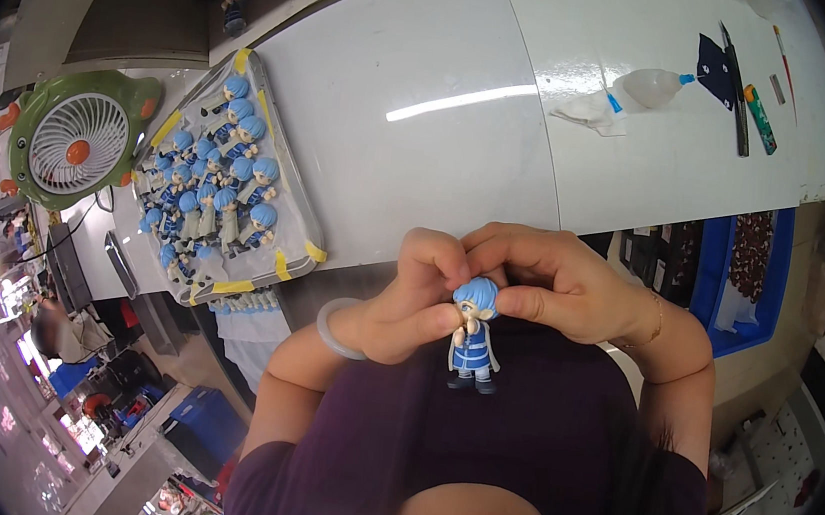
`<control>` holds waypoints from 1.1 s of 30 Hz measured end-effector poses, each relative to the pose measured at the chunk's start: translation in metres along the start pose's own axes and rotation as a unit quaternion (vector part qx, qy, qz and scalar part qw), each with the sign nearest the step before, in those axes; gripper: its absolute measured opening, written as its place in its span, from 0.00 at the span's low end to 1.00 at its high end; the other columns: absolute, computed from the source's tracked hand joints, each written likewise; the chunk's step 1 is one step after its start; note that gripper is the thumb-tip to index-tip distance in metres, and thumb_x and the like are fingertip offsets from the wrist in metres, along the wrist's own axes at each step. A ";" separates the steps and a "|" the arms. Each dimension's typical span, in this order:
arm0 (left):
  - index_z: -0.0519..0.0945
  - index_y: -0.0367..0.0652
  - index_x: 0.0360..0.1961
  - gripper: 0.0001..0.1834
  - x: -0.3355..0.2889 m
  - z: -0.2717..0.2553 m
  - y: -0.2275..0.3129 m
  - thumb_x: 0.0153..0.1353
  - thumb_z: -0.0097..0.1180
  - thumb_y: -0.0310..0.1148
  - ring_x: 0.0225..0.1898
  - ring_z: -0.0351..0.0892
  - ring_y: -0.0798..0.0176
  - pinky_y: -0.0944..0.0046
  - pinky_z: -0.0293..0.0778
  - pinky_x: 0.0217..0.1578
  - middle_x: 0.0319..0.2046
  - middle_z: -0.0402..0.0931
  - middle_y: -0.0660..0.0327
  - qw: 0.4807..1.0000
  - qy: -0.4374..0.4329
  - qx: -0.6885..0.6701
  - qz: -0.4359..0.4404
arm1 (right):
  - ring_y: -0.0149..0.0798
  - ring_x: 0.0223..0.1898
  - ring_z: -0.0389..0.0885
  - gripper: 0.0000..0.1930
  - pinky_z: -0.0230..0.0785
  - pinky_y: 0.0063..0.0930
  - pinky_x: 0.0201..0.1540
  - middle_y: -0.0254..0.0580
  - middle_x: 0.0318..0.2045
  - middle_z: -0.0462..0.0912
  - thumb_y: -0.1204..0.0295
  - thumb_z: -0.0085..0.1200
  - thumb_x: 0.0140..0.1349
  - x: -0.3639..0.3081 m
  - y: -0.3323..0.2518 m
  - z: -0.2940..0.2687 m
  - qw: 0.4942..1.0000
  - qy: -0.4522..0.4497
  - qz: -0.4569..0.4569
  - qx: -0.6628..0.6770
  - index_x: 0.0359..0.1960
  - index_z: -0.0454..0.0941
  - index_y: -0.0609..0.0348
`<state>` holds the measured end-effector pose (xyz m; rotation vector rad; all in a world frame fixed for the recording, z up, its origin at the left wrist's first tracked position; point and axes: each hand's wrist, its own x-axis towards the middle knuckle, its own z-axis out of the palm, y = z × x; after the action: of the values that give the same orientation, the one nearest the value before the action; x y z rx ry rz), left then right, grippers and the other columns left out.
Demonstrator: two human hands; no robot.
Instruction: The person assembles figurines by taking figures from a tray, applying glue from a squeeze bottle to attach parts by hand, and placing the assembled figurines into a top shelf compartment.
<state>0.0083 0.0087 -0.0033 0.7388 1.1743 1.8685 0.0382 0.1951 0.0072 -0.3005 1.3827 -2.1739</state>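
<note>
A small figurine (474, 350) with light blue hair and a blue and white outfit is held upright in front of my chest, just off the table's near edge. My left hand (420, 304) pinches it at the face and upper body with thumb and fingers. On the other side, my right hand (552, 284) grips the head, its thumb pressed to the hair and its fingers curled behind. The fingers partly cover the figurine's head and arms, and its back is hidden.
A tray (309, 208) edged with yellow tape holds many similar figurines at the left, beside a green fan (79, 150). On the white table (412, 167) at the far right lie a squeeze bottle (652, 88), a black pen-like tool (737, 96) and a green cutter (760, 120). A blue crate (774, 285) stands below.
</note>
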 end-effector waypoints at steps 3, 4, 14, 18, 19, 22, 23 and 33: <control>0.50 0.46 0.39 0.13 0.000 0.001 0.001 0.57 0.39 0.33 0.34 0.61 0.63 0.65 0.63 0.34 0.35 0.60 0.49 1.000 -0.007 -0.007 0.005 | 0.35 0.44 0.70 0.11 0.58 0.25 0.49 0.41 0.40 0.73 0.73 0.47 0.56 -0.001 0.001 0.002 1.000 0.006 -0.012 0.012 0.40 0.70 0.63; 0.50 0.47 0.39 0.13 0.000 0.001 0.002 0.57 0.39 0.33 0.34 0.61 0.63 0.65 0.63 0.34 0.35 0.61 0.49 1.000 -0.007 -0.018 0.004 | 0.35 0.44 0.70 0.11 0.58 0.25 0.49 0.41 0.40 0.73 0.73 0.47 0.56 -0.002 0.002 0.003 1.000 0.006 -0.013 0.012 0.40 0.70 0.63; 0.50 0.47 0.40 0.13 -0.002 0.000 0.002 0.59 0.39 0.34 0.34 0.60 0.64 0.65 0.63 0.33 0.35 0.60 0.49 1.000 -0.020 -0.004 0.003 | 0.36 0.43 0.70 0.11 0.59 0.26 0.48 0.41 0.40 0.72 0.74 0.47 0.55 -0.002 0.001 0.003 1.000 0.008 -0.023 -0.006 0.40 0.70 0.63; 0.50 0.46 0.41 0.14 -0.002 -0.001 0.004 0.60 0.39 0.35 0.34 0.60 0.65 0.65 0.62 0.34 0.36 0.60 0.50 0.999 -0.033 0.007 0.003 | 0.37 0.43 0.70 0.11 0.59 0.26 0.47 0.41 0.41 0.72 0.74 0.47 0.54 -0.002 0.001 0.005 1.000 0.011 -0.024 -0.010 0.40 0.70 0.62; 0.50 0.46 0.41 0.14 -0.002 -0.001 0.005 0.60 0.39 0.35 0.34 0.60 0.65 0.65 0.62 0.34 0.36 0.60 0.50 0.999 -0.035 0.018 0.001 | 0.37 0.43 0.70 0.11 0.59 0.26 0.47 0.41 0.41 0.72 0.74 0.47 0.54 -0.002 0.001 0.005 1.000 0.010 -0.024 -0.010 0.40 0.70 0.62; 0.51 0.46 0.42 0.14 -0.001 -0.001 0.006 0.60 0.38 0.35 0.34 0.59 0.65 0.65 0.61 0.35 0.36 0.59 0.51 0.999 -0.039 0.015 -0.002 | 0.38 0.43 0.70 0.11 0.60 0.26 0.47 0.41 0.41 0.72 0.74 0.47 0.54 -0.003 0.003 0.004 1.000 0.015 -0.023 -0.010 0.40 0.70 0.62; 0.51 0.46 0.42 0.14 -0.001 -0.001 0.006 0.60 0.38 0.35 0.34 0.59 0.65 0.65 0.61 0.35 0.36 0.59 0.51 0.999 -0.039 0.015 -0.003 | 0.38 0.43 0.70 0.12 0.60 0.27 0.47 0.41 0.41 0.72 0.75 0.47 0.53 -0.003 0.003 0.004 1.000 0.017 -0.024 -0.007 0.40 0.70 0.62; 0.52 0.43 0.43 0.15 -0.001 -0.001 0.009 0.60 0.37 0.37 0.36 0.58 0.65 0.65 0.60 0.37 0.37 0.58 0.53 0.999 -0.029 0.035 -0.005 | 0.36 0.43 0.70 0.12 0.59 0.26 0.48 0.41 0.40 0.73 0.73 0.48 0.53 0.000 0.005 0.003 1.000 0.017 -0.017 0.014 0.39 0.71 0.62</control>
<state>0.0056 0.0052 0.0042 0.8192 1.2082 1.7939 0.0405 0.1914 0.0042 -0.2796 1.3738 -2.2346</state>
